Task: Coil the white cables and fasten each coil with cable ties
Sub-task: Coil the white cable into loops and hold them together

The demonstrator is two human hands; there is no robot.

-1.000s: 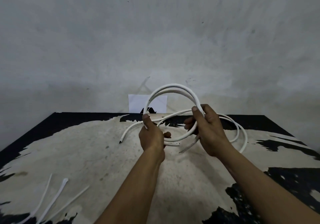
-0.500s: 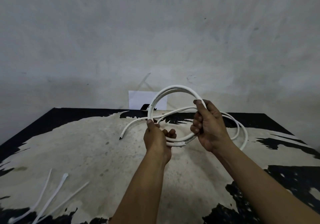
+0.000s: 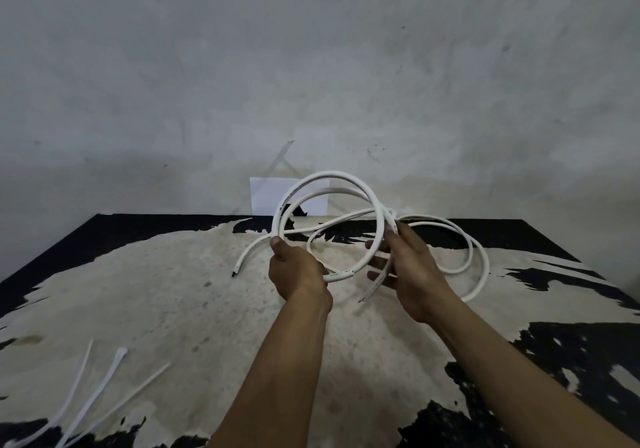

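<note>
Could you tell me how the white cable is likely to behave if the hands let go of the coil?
The white cable holds smooth round arcs without sagging, so it looks springy and would probably unwind. Its loose loops lie wide on the table, suggesting it resists tight coiling.

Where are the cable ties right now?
In the head view, the cable ties lie loose on the table at the near left corner, well to the left of the left hand and the white cable.
</note>
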